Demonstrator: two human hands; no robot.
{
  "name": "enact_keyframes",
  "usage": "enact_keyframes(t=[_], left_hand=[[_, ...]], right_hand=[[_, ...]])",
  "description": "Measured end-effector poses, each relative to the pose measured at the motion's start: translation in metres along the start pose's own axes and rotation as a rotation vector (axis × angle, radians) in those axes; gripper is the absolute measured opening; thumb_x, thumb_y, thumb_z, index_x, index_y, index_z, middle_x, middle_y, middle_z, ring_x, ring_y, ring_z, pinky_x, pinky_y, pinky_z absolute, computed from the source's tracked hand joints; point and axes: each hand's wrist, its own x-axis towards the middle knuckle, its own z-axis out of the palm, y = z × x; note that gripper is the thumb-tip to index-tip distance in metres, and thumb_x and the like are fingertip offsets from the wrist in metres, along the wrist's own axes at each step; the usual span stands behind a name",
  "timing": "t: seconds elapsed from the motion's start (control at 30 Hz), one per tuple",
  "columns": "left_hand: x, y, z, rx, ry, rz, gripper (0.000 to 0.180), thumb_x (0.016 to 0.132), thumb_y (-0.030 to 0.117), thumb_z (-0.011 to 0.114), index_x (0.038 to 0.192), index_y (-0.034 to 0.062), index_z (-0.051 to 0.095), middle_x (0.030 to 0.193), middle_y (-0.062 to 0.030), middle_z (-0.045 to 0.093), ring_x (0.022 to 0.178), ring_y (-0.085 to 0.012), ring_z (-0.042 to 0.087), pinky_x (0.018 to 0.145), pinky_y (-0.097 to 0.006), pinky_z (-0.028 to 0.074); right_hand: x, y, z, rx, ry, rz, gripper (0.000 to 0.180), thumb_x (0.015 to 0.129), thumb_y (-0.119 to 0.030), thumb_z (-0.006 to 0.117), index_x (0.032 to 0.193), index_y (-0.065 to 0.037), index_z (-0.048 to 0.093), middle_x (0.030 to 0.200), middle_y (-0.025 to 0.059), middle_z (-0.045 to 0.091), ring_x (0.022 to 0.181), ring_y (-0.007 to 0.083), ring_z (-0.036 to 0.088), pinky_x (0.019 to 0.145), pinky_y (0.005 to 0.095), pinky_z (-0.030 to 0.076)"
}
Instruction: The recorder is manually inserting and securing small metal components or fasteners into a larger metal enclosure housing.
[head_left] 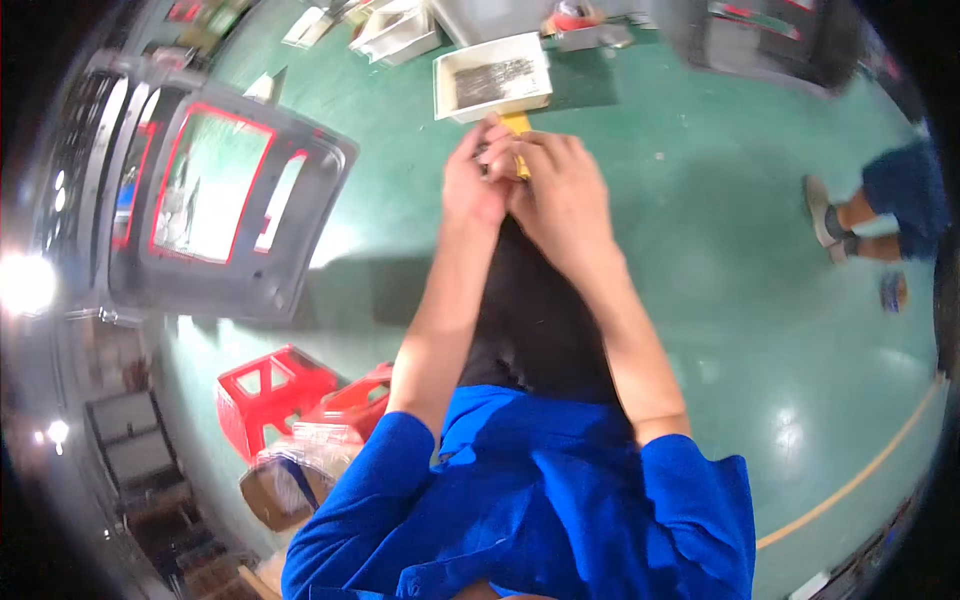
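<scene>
1. The left hand (472, 180) and right hand (562, 190) meet out in front of the person, above the green floor (720, 300), just short of the near edge of a white tray (445, 85).
2. Both hands are closed, fingers pinched together around a small yellow part (517, 125); only its top corner shows above the knuckles, so its full shape cannot be told.
3. The yellow part looks light and stiff, small enough to slip; a fingertip pinch on its edges seems the surest hold.
4. The white tray holds a heap of thin dark metal pieces (495, 78), too small to tell apart.
5. Off to the left stands a grey frame with red-rimmed openings (330, 160); red plastic stools (275, 395) sit near the person's left sleeve.
</scene>
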Motion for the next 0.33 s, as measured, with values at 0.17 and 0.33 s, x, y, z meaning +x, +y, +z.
enact_keyframes(t=[0.17, 0.33], left_hand=[[0.019, -0.040, -0.002, 0.217, 0.180, 0.083, 0.024, 0.096, 0.013, 0.038, 0.110, -0.0005, 0.053, 0.099, -0.0085, 0.059, 0.090, -0.0176, 0.058, 0.083, -0.031, 0.049], [0.006, -0.072, -0.020, 0.447, 0.303, 0.175, 0.036, 0.095, 0.016, 0.046, 0.125, -0.0041, 0.049, 0.120, -0.0146, 0.057, 0.111, -0.0262, 0.055, 0.098, -0.039, 0.042]], right_hand=[[-0.001, 0.011, -0.018, -0.232, 0.068, -0.016, 0.038, 0.064, -0.004, 0.069, 0.101, -0.006, 0.060, 0.098, 0.0072, 0.059, 0.087, 0.0274, 0.055, 0.075, 0.0378, 0.046], [-0.005, 0.016, -0.030, -0.321, -0.023, -0.012, 0.042, 0.062, -0.010, 0.073, 0.103, -0.007, 0.061, 0.096, 0.0063, 0.058, 0.088, 0.0268, 0.053, 0.076, 0.0363, 0.045]])
